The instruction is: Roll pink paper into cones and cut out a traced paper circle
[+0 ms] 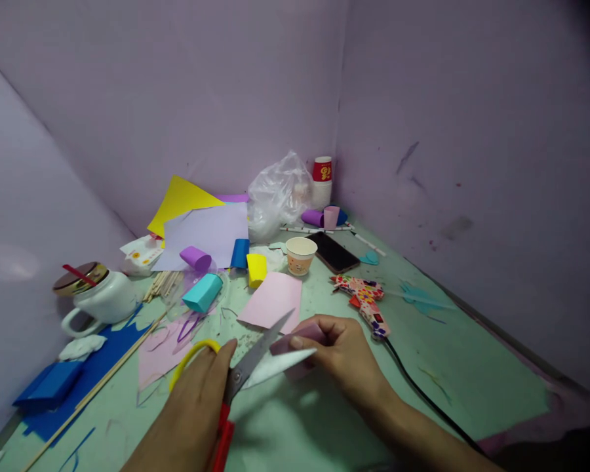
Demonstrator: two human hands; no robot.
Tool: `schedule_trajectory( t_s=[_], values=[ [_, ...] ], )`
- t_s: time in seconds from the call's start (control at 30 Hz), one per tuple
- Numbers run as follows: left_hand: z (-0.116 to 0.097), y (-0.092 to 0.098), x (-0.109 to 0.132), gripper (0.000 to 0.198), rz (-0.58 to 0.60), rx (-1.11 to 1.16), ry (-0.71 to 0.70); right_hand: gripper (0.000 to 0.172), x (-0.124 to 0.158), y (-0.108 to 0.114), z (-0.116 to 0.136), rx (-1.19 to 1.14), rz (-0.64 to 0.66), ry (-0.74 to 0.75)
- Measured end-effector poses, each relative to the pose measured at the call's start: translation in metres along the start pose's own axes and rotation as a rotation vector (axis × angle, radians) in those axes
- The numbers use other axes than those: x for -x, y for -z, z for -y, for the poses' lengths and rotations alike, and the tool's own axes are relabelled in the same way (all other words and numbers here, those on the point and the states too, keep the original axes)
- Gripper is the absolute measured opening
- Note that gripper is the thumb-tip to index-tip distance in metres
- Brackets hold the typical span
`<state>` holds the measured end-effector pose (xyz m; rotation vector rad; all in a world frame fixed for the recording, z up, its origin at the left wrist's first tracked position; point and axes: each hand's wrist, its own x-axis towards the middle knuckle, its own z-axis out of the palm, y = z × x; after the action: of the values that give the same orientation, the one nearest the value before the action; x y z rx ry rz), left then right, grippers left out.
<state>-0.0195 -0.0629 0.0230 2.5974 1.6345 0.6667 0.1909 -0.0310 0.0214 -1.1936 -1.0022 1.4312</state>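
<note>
My left hand is closed around scissors with one yellow and one red handle. Their blades are spread apart and point toward my right hand. That hand pinches a small piece of pink paper, which looks folded or curled. One blade passes in front of the paper, the other rises beside it; I cannot tell whether either touches. Just beyond my hands lies a larger pink paper sheet. Behind it stands a small paper cup.
A patterned glue gun with a black cord lies right, near a phone. Rolled paper pieces, including a turquoise one, sit mid-left. A white mug stands far left beside blue paper. A plastic bag rests against the wall.
</note>
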Motion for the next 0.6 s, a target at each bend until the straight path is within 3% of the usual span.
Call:
schedule_trajectory(
  t_s=[0.23,0.33,0.5,0.6],
  values=[
    [0.002,-0.013,0.003,0.05,0.008,-0.329,-0.076,0.016,0.004,-0.002,-0.005,0.048,0.007,0.039],
    [-0.006,-0.007,-0.001,0.049,0.023,-0.373,-0.095,0.017,0.005,0.0,-0.006,0.051,-0.005,0.061],
    [-0.016,0.006,-0.006,0.052,0.182,-0.359,-0.02,0.009,0.007,-0.001,-0.005,0.018,-0.014,0.061],
    [-0.015,0.009,-0.005,0.055,0.213,-0.332,0.0,0.008,0.008,-0.004,-0.003,-0.034,0.008,0.016]
  ],
)
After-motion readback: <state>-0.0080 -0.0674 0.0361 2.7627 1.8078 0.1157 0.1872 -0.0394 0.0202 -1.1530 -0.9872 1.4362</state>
